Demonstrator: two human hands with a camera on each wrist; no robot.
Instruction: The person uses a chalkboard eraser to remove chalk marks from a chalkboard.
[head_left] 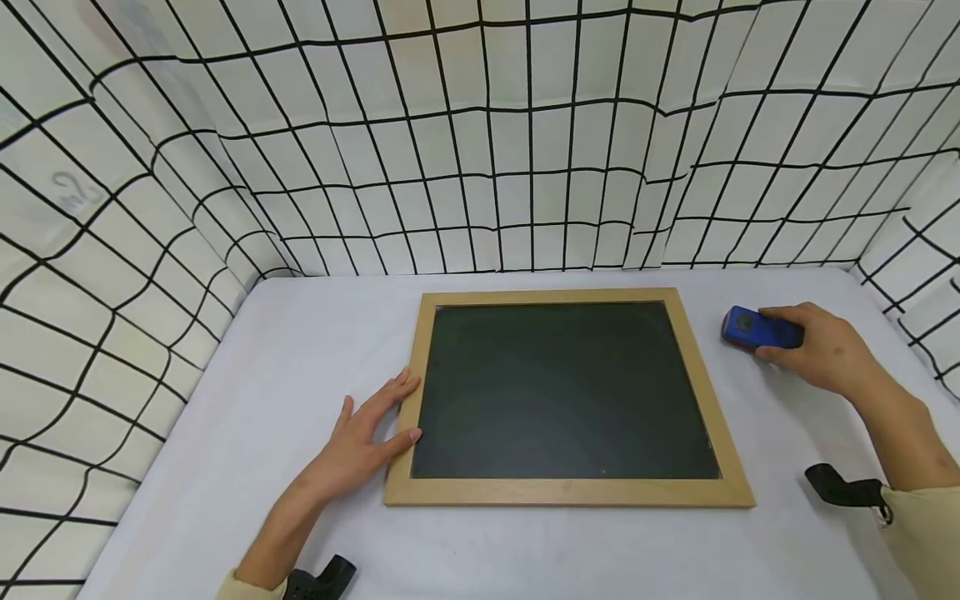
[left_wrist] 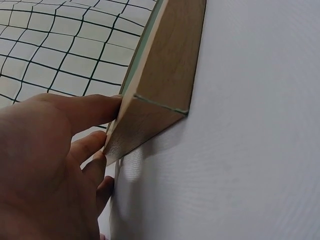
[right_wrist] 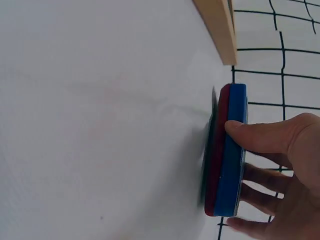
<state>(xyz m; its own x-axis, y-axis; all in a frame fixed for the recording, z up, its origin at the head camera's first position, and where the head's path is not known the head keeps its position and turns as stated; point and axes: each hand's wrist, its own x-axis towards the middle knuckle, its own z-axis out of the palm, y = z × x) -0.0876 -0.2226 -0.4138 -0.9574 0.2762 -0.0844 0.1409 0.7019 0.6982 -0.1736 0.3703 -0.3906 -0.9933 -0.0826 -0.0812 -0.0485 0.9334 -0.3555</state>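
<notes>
A small chalkboard (head_left: 562, 392) in a light wooden frame lies flat on the white-covered table. My left hand (head_left: 360, 450) rests at its left side, with thumb and fingertips touching the wooden frame (left_wrist: 165, 55) and the fingers fairly straight. Off the board's right side, my right hand (head_left: 825, 346) holds a blue board eraser (head_left: 765, 327) between thumb and fingers. In the right wrist view, the eraser (right_wrist: 231, 150) shows a blue body with a dark red layer, close to the tabletop; whether it touches is unclear.
White cloth (head_left: 315, 350) covers the table. A white wall covering with black grid lines (head_left: 487, 142) rises behind and on both sides. Black wrist devices (head_left: 843, 486) sit at the cuffs of both light sleeves.
</notes>
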